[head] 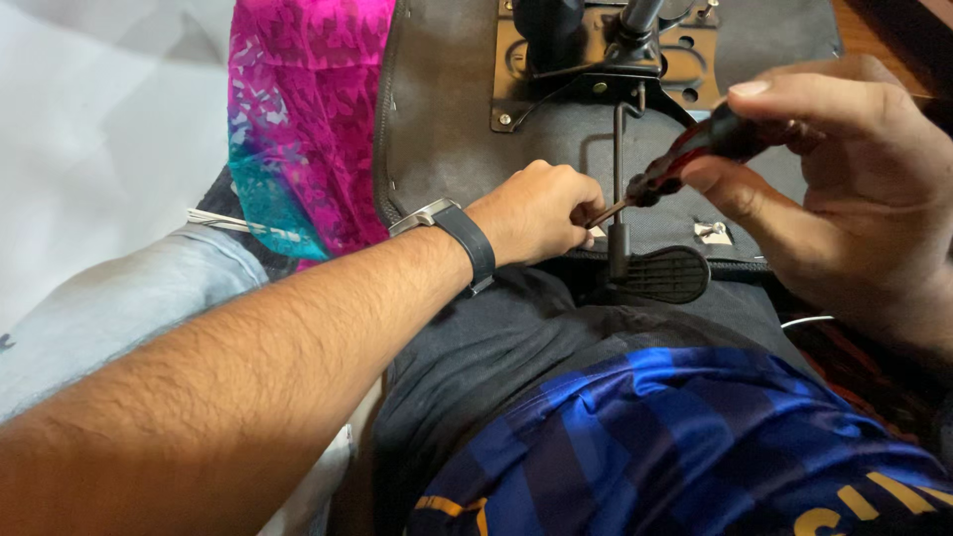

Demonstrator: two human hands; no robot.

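Seen from above: one screwdriver (685,159), red-and-black handled, gripped in the right hand (844,189), thumb on top and fingers (735,194) wrapped beneath the handle. Shaft angled down and leftward, its tip meeting the left hand (541,213) near the front edge of the upturned chair seat (447,119). Left hand curled tight, fingertips pinched around something at the screwdriver tip, too small and hidden to make out. One dark-strapped wristwatch (452,233) worn on the left wrist.

Propped against the lap: one office chair seat, underside up, covered in dark grey material. Bolted at the seat's middle, toward the top edge: one black metal mounting plate (516,60) carrying the stem. Running down from the plate: one thin metal rod ending in one black ribbed lever paddle (665,273), just below the screwdriver tip and touching the seat's near edge. One small silver bracket (712,232) lying on the seat just right of the rod, under the right hand.

Draped along the seat's left edge: one pink and teal patterned cloth (298,119).
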